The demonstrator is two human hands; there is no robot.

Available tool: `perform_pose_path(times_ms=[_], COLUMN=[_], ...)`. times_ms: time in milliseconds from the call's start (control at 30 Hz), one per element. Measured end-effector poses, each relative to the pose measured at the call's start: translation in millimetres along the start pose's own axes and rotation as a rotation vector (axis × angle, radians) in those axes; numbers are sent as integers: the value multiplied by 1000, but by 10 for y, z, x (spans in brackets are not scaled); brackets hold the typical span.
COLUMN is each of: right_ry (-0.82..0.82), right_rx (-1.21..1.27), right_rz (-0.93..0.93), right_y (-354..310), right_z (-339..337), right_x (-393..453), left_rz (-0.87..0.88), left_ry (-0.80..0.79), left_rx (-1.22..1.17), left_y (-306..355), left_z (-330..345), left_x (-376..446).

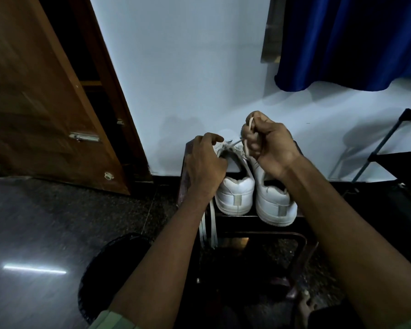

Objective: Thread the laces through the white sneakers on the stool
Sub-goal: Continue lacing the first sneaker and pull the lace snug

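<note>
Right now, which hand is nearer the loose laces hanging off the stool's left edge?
Left. The left hand grips the left sneaker right above the hanging laces; the right hand is raised over the right sneaker, pulling a lace.

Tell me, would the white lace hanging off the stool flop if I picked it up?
Probably floppy: the spare lace droops limply over the stool edge. It looks thin and flat, so likely very light, and might slide off.

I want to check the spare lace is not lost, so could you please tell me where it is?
In the head view, the spare lace hangs over the stool's front left edge, under the left hand's wrist, beside the left sneaker's heel.
</note>
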State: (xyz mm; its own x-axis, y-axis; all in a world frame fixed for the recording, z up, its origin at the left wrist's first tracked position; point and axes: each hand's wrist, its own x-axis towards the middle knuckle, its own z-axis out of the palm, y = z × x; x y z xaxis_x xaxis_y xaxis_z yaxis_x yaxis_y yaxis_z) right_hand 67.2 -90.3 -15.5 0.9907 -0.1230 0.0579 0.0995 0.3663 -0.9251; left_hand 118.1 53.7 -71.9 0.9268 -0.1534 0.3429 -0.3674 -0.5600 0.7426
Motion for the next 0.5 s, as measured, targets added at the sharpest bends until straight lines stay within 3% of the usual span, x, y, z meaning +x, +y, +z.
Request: perform_pose_path(times_ms=[67, 133, 200, 267, 333, 433, 500], right_ry=[117, 214, 176, 166, 280, 465, 417], right_rx=[-182, -547, -890, -1051, -1124, -1506, -1672], right_rz=[-59, -223, -331, -338, -397, -536, -534], right_y=[-3, 21, 55, 102, 124, 87, 50], right_z=[19, -9, -44, -51, -26, -68, -153], right_x=[7, 23, 32, 41, 37, 15, 26], left_rz=[-2, 0, 7, 19, 37, 98, 142], left_ry=[2, 5, 8, 13, -7, -27, -22], left_rx=[-8, -11, -16, -25, -25, 18, 71], left_y=[-3, -4, -9, -25, -31, -36, -36], left_z=[-3, 4, 8, 5, -7, -19, -20], left_x=[1, -1, 0, 12, 28, 47, 48])
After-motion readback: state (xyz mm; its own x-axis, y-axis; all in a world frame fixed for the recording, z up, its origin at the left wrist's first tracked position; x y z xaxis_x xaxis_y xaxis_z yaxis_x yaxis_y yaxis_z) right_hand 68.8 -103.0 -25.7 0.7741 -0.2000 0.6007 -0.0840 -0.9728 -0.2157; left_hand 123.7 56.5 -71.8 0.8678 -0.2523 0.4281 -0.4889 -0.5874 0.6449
